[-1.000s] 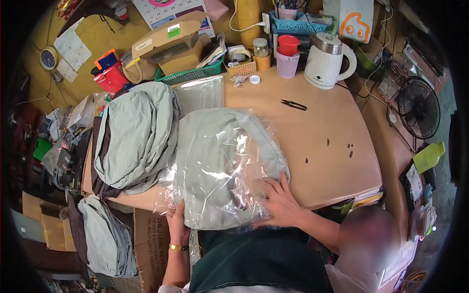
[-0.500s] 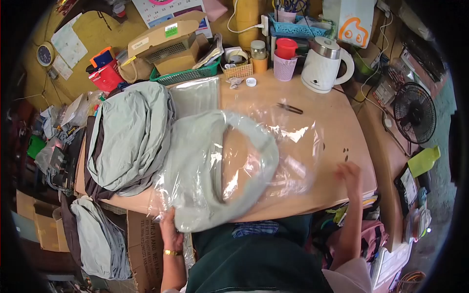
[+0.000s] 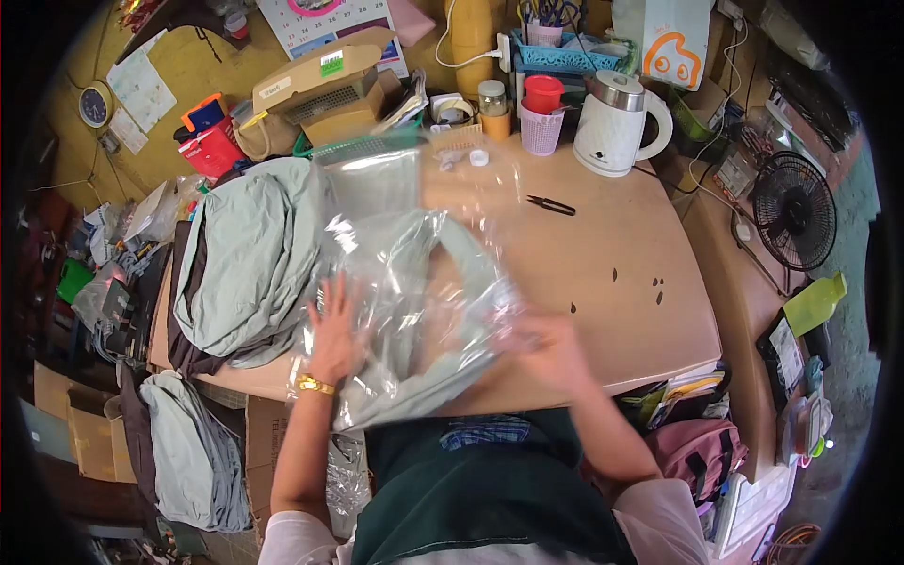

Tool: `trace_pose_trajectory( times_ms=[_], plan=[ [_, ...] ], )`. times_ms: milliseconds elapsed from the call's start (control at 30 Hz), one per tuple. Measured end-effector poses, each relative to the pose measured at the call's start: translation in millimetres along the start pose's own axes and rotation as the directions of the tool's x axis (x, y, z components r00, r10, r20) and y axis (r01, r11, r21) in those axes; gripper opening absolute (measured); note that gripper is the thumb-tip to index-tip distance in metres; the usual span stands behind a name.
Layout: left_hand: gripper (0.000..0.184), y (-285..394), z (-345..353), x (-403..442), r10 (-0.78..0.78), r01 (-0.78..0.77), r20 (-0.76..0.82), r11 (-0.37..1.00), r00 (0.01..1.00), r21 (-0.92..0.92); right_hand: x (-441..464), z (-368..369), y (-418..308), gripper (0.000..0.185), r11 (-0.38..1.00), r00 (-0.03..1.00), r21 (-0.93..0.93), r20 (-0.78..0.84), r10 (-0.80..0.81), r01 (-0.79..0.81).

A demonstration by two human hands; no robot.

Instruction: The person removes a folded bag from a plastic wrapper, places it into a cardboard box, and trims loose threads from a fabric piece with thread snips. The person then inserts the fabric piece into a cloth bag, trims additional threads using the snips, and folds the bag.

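Observation:
A pale grey-green fabric shoulder bag with a wide looped strap lies inside a clear plastic bag at the table's front edge. My left hand, with a gold bracelet at the wrist, lies open on the left side of the plastic, fingers spread. My right hand is at the right edge of the plastic, blurred by motion, its fingers closed on the film. Left of them rests a heap of similar grey-green bags. A pair of black thread snips lies behind to the right.
Flat clear plastic sleeves lie on the table behind. A white electric kettle, a pink cup with a red lid and a green basket line the back. Small dark pieces lie right; a black fan stands beyond.
My left hand has moved from the front edge up onto the plastic. My right hand has come left to its right edge. The plastic's loose part has shifted left and back.

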State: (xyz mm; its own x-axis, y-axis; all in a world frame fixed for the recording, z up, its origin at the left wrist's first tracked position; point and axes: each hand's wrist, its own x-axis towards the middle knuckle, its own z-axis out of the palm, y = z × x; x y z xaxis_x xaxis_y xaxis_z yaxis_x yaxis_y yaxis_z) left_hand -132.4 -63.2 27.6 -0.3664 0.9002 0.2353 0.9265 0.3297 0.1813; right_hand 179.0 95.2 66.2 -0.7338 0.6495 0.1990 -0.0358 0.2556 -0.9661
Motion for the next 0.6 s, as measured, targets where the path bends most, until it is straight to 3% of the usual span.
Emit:
trace_pose_trajectory(
  times_ms=[33,100,133,167,233,300,367,433,467,533,600],
  plan=[
    [0.068,9,17,-1,-0.062,0.062,0.066,0.998,0.996,-0.001,-4,-26,-12,0.013,0.987,0.983,-0.033,-0.097,0.154,-0.158],
    [0.07,31,33,-5,-0.117,0.119,0.143,0.993,0.983,-0.006,-28,-93,22,0.011,0.967,0.911,-0.082,-0.362,0.198,-0.243],
    [0.07,42,34,-5,-0.152,0.15,0.123,0.988,0.981,0.026,-51,-131,54,0.012,0.965,0.895,-0.065,-0.393,0.211,-0.255],
    [0.07,51,34,-7,-0.188,0.183,0.103,0.982,0.977,0.056,-72,-151,72,0.012,0.946,0.793,0.02,-0.539,0.283,-0.324],
    [0.071,58,33,-5,-0.188,0.187,0.139,0.982,0.972,0.024,-107,-193,96,0.012,0.961,0.613,0.075,-0.756,0.229,-0.265],
    [0.076,64,17,1,-0.196,0.208,0.232,0.978,0.953,-0.032,-107,-198,57,0.02,0.924,0.391,-0.316,-0.895,-0.216,-0.214],
    [0.08,76,-2,10,-0.126,0.126,0.189,0.992,0.974,0.011,-78,-145,-23,0.019,0.872,0.32,-0.488,-0.834,-0.449,-0.048],
    [0.092,88,-8,23,0.002,-0.005,0.122,1.0,0.993,0.024,-45,-61,-87,0.024,0.695,0.558,-0.706,-0.525,-0.643,0.136],
    [0.092,93,-1,26,0.016,-0.018,0.126,1.0,0.992,0.021,-26,-37,-94,0.027,0.614,0.694,-0.756,-0.318,-0.645,0.224],
    [0.096,109,14,36,0.061,-0.084,0.132,0.981,0.989,0.172,18,4,-86,0.032,0.517,0.874,-0.808,-0.005,-0.486,0.283],
    [0.098,111,29,31,0.038,-0.067,0.197,0.987,0.98,0.146,58,24,-60,0.037,0.376,0.975,-0.913,0.083,-0.207,0.158]
  ],
)
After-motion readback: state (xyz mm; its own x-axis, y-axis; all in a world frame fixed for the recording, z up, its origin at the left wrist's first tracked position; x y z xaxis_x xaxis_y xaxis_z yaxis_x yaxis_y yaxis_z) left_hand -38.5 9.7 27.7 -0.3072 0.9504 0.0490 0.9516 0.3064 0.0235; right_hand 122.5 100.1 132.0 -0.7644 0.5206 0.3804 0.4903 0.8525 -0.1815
